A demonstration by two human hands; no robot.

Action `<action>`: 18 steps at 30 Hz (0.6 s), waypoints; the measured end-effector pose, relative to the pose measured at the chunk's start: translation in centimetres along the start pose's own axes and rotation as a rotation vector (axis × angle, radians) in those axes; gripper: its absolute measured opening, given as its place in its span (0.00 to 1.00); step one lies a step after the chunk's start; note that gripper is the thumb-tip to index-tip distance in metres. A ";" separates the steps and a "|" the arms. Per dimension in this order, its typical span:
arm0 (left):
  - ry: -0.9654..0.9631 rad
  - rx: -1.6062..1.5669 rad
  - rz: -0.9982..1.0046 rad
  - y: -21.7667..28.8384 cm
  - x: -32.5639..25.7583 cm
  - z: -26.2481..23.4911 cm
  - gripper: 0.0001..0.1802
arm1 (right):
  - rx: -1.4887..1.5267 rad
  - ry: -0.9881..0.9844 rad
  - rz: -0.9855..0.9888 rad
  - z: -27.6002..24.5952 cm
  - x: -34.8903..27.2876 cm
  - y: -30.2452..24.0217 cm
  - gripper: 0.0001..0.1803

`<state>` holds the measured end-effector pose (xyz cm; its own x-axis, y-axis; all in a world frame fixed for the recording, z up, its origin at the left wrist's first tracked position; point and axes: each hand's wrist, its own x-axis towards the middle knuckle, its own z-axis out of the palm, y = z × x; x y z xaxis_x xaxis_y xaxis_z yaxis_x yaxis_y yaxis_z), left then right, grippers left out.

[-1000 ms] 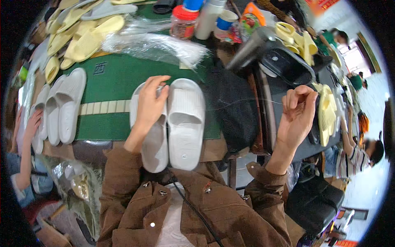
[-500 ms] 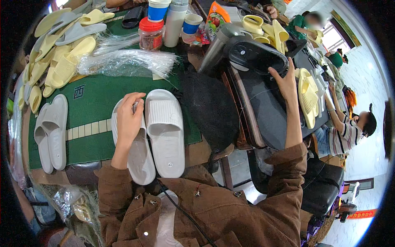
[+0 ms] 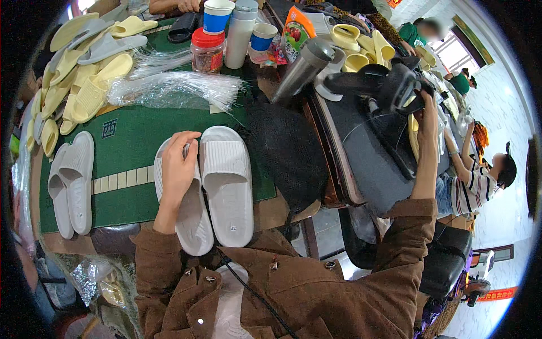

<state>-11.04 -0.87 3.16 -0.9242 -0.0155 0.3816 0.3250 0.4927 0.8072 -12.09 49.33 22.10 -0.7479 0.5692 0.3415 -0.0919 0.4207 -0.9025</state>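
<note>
A pair of light grey slide slippers lies side by side near the table's front edge. My left hand [image 3: 179, 166] is closed over the left grey slipper [image 3: 195, 234], fingers curled at its strap and partly hidden. Beside it, touching, lies the right grey slipper [image 3: 228, 203], its ribbed strap uppermost. Out to the right, my right hand [image 3: 427, 104] grips a black slipper [image 3: 398, 85], tilted and smeared by motion. More black slippers [image 3: 395, 138] lie below it on the dark grey surface, one partly behind my hand.
Another grey pair [image 3: 79, 181] rests at left on the green mat [image 3: 124, 209]. Yellow and grey slippers [image 3: 93, 90] are heaped at far left near clear plastic strands [image 3: 175, 87]. A red-lidded jar [image 3: 207, 53], cups and a steel tumbler [image 3: 305, 68] stand behind. Other people sit at right.
My right hand has moved right, and the black slipper has been lifted and turned, uncovering a grey slipper and other black ones. My left hand has stayed on the grey slipper.
</note>
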 end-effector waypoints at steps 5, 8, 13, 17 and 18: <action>0.003 0.013 0.012 -0.2 -0.1 0.0 0.11 | 0.020 -0.041 -0.051 -3.0 -2.2 -1.3 0.25; -0.002 0.015 0.017 -0.3 -0.1 0.1 0.11 | 0.024 -0.131 -0.008 -5.8 -4.3 -2.9 0.28; -0.011 0.022 -0.003 -0.2 0.0 0.2 0.11 | -0.096 -0.222 0.016 -9.1 -6.8 -4.6 0.29; -0.019 0.033 0.016 -0.2 -0.1 0.2 0.10 | -0.540 -0.225 -0.077 -8.6 -7.9 -3.7 0.27; -0.018 0.040 0.026 -0.2 0.0 0.1 0.10 | -0.614 -0.264 -0.120 -8.1 -8.6 -3.4 0.27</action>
<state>-11.11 -0.87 2.93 -0.9191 0.0131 0.3938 0.3411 0.5268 0.7786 0.03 48.75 24.37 -0.8984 0.3349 0.2840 0.1476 0.8394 -0.5231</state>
